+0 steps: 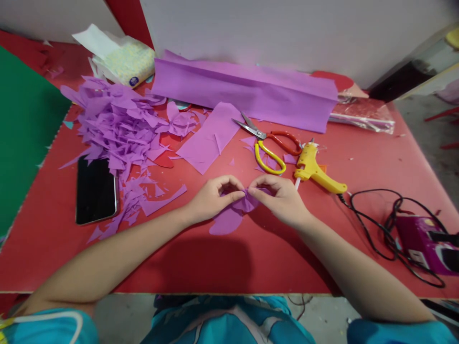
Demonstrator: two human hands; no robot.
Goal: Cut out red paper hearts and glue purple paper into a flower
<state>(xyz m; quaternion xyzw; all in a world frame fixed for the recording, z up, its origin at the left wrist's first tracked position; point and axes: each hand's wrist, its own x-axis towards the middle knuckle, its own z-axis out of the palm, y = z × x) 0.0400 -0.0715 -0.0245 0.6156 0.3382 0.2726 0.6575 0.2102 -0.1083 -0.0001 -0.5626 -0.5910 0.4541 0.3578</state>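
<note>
A purple paper flower (247, 204) with rounded petals is pinched between my two hands, low over the red table (201, 272). My left hand (217, 197) grips its upper left side with thumb and forefinger. From the other side my right hand (281, 198) pinches it, the fingertips of both hands nearly touching. One broad petal (226, 220) hangs down below my left fingers. Just beyond my hands lie scissors (267, 138) with one red and one yellow handle, blades parted. A yellow glue gun (313, 169) lies beyond my right hand.
Purple cut pieces (114, 124) form a heap at left, partly over a black phone (96, 191). A folded purple sheet (244, 88) and tissue pack (125, 62) lie along the back. A black cable (385, 229) coils beside a magenta box (419, 239) at right.
</note>
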